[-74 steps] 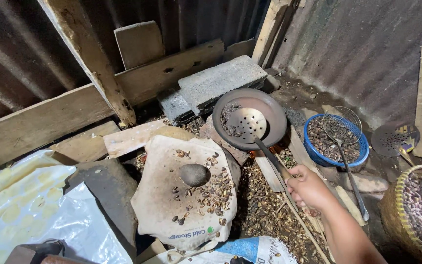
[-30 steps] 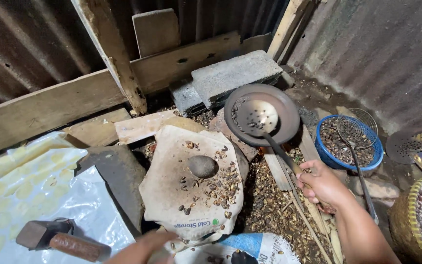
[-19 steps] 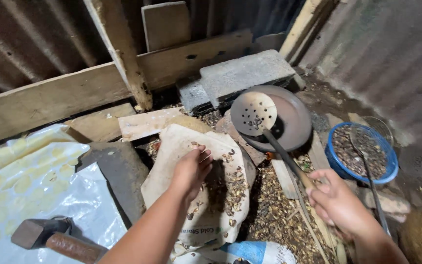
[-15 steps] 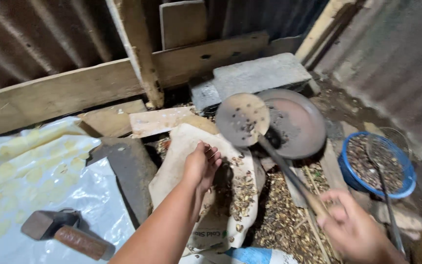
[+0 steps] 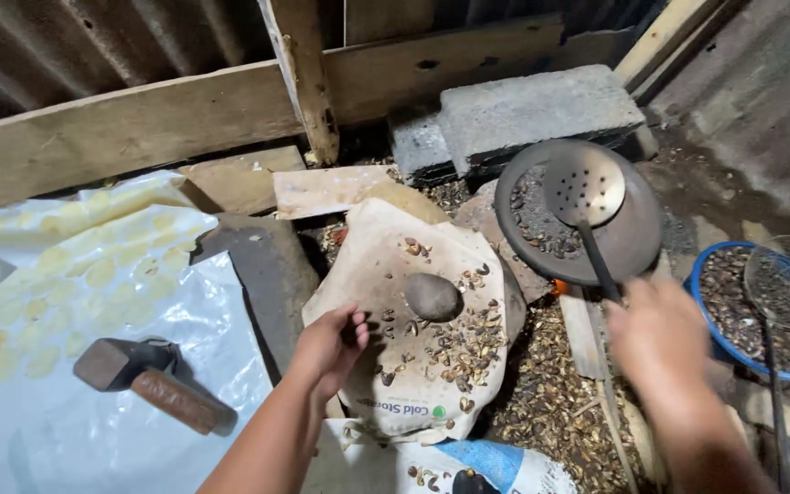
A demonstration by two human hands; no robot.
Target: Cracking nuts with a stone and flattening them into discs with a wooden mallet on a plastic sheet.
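Currently our left hand (image 5: 329, 346), fingers curled around nuts, works the sack (image 5: 386, 274); right hand (image 5: 656, 334) grips the ladle (image 5: 585, 187); next we need careful sorting.

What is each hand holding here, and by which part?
The right hand holds the round perforated metal skimmer by the lower end of its dark handle. The left hand rests curled on the beige sack; whether it holds anything cannot be told.

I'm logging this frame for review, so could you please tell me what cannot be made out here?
Head view only:
- Right hand: motion-blurred; its grip on the skimmer ladle handle is unclear.
- Left hand: fingers curl over the sack, hiding what they hold.
- Blue bowl: cut off by the right edge.
- Pan contents: too small to identify.
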